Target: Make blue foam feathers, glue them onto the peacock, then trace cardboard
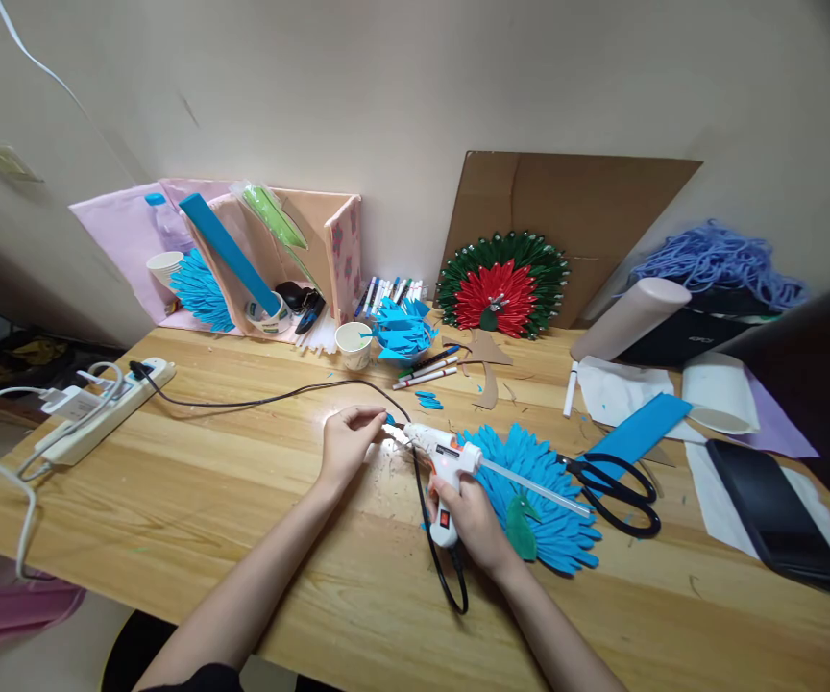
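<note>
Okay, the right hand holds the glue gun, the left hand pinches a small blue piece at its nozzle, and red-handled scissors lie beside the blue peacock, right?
Not quite. In the head view the scissors beside the blue peacock have black handles, not red. The right hand holds the glue gun, and the left hand pinches the small blue piece at its nozzle.

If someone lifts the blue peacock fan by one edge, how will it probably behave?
The blue peacock fan looks thin and layered, so probably light and somewhat floppy. Its many pointed petals stick out and may bend or tear off.
</note>
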Demonstrator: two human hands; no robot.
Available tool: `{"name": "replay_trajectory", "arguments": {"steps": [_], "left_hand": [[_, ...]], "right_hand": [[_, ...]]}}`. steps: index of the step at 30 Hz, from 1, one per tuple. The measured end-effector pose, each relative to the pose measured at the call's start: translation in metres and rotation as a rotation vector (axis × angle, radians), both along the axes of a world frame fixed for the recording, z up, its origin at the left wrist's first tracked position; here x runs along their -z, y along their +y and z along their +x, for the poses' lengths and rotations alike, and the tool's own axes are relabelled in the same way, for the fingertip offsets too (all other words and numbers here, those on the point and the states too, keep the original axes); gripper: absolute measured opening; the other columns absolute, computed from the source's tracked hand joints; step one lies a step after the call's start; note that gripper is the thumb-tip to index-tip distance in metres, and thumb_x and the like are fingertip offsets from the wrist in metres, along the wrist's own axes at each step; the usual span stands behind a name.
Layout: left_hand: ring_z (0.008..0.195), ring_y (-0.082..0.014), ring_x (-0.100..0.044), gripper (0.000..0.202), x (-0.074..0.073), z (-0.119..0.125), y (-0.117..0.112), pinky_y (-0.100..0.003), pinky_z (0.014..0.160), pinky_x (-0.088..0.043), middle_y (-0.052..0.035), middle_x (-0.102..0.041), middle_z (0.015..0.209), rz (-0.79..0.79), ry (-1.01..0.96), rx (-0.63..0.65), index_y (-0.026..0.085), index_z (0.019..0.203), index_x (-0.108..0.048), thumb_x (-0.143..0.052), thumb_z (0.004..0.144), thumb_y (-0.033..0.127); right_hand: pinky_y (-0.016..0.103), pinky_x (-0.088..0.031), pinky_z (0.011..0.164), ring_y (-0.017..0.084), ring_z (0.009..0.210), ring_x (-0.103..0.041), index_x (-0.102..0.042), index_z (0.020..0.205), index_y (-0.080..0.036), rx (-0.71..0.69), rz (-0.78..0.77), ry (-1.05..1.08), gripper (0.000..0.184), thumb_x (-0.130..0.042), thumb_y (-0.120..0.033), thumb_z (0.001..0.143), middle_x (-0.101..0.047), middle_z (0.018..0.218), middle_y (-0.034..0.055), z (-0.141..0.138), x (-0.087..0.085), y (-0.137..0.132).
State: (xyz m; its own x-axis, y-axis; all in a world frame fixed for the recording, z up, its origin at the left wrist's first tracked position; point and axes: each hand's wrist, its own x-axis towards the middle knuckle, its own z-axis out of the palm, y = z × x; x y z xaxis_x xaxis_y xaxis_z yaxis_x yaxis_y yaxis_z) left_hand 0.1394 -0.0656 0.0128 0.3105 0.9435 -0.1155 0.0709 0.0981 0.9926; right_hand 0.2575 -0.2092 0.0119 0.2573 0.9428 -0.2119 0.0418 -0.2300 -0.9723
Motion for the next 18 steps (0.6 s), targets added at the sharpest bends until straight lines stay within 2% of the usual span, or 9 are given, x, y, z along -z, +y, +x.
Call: {"name": "replay_trajectory", "arguments": {"steps": [18], "left_hand": [[0.061, -0.0176, -0.066, 0.031, -0.0048, 0.0007, -0.0005, -0.027, 0.058, -0.055, -0.0095, -0.071, 0.073, -0.056, -0.047, -0.039, 0.008, 0.079, -0.070, -0.074, 0.059, 0.031]], "right_hand": [[0.022, -0.036, 0.048, 0.011, 0.045, -0.046, -0.047, 0.052, -0.017, -0.004, 0.013, -0.040, 0.044, -0.038, -0.047, 0.084, -0.049, 0.048, 0.0001, -0.0001, -0.0003, 0.0003]]}}
